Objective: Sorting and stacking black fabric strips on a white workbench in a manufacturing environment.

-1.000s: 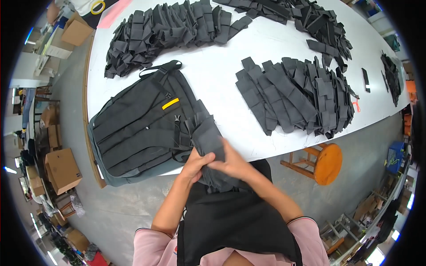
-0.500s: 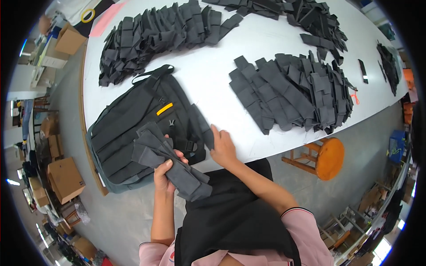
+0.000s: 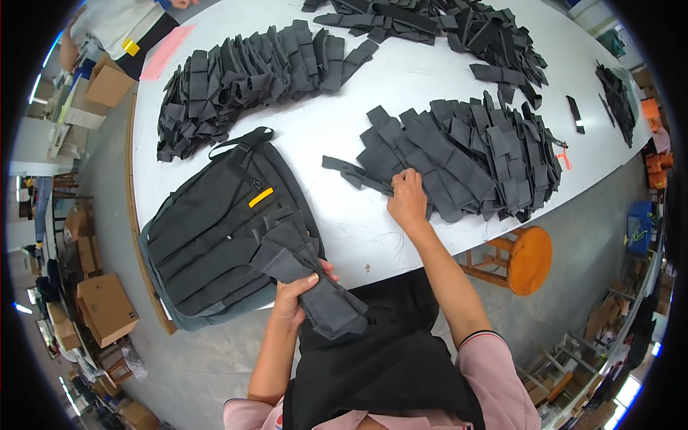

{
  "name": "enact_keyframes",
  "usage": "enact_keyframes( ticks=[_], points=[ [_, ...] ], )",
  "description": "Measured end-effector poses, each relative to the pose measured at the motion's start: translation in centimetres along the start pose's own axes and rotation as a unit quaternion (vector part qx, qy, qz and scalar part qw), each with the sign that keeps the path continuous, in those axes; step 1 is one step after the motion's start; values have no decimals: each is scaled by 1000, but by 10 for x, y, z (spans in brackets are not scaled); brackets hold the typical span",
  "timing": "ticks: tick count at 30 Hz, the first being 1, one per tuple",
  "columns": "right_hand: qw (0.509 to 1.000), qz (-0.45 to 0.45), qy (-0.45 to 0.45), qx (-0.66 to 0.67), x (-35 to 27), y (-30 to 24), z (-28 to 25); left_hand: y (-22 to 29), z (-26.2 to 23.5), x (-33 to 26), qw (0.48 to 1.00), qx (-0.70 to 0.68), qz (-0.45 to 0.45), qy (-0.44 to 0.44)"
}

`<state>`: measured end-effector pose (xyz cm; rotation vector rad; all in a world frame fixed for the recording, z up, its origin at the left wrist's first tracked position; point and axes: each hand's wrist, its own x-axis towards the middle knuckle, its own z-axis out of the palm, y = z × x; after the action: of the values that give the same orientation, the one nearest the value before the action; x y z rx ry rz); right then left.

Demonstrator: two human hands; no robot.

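Observation:
My left hand (image 3: pixel 294 295) is closed round a bundle of dark grey fabric strips (image 3: pixel 333 308), held just off the table's near edge and partly over the backpack. The black backpack (image 3: pixel 208 236), with a yellow tab, lies on the table to its left. My right hand (image 3: pixel 408 199) is at the left edge of a large pile of overlapping grey strips (image 3: pixel 459 158). Its fingers pinch a loose fabric strip (image 3: pixel 351 172) that points left across the white tabletop. The fingertips are partly hidden against the pile.
Another row of grey strips (image 3: pixel 244 75) lies at the far left of the white table (image 3: pixel 322 129), and a dark heap (image 3: pixel 494 43) at the back. A wooden stool (image 3: pixel 530 261) stands by the near right edge. Another person (image 3: pixel 118 25) is at the far left corner.
My right hand has moved right, from beside the backpack to the strip pile, with a strip in its fingers. The left hand and its bundle have shifted slightly right and down. Another person has come further into view.

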<state>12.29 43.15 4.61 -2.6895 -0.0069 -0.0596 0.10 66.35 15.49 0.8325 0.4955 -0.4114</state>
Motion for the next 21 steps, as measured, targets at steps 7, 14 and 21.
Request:
enact_keyframes(
  ticks=[7, 14, 21],
  points=[
    [980, -84, 129, 129, -33, -36, -101, 0, 1, -3, 998, -42, 39, 7],
    [994, -32, -97, -40, -87, 4, -24, -14, 4, 12, 997, -23, -11, 73],
    [994, -78, 49, 65, -74, -23, -80, -17, 5, 18, 998, -6, -22, 52]
  ],
)
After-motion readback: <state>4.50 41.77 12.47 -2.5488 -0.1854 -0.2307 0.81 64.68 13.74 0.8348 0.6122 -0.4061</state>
